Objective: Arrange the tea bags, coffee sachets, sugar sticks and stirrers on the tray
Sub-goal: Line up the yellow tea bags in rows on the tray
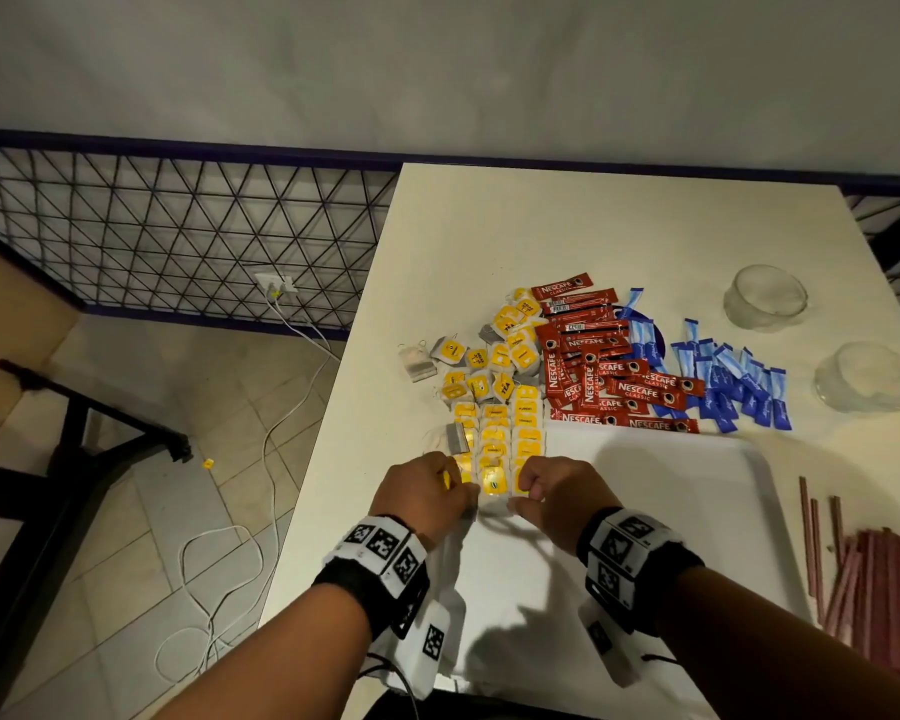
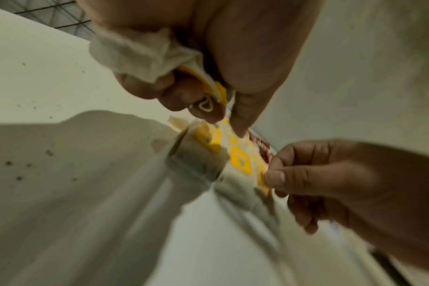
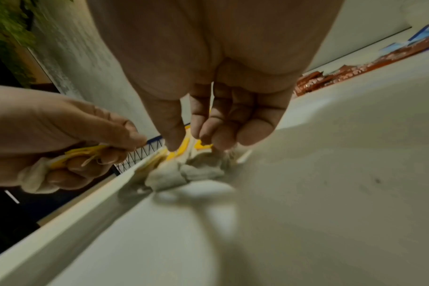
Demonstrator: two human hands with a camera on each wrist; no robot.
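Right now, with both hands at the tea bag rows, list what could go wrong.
1. The left hand holds several tea bags bunched together with strings loose; one could slip out or snag as the next is laid.
2. The right hand pinches at the neat rows; a nudge could skew them.
3. The rows sit at the tray corner near the table edge, and one yellow tag already lies on the floor; more could fall.

Tea bags seemingly on tray, left edge
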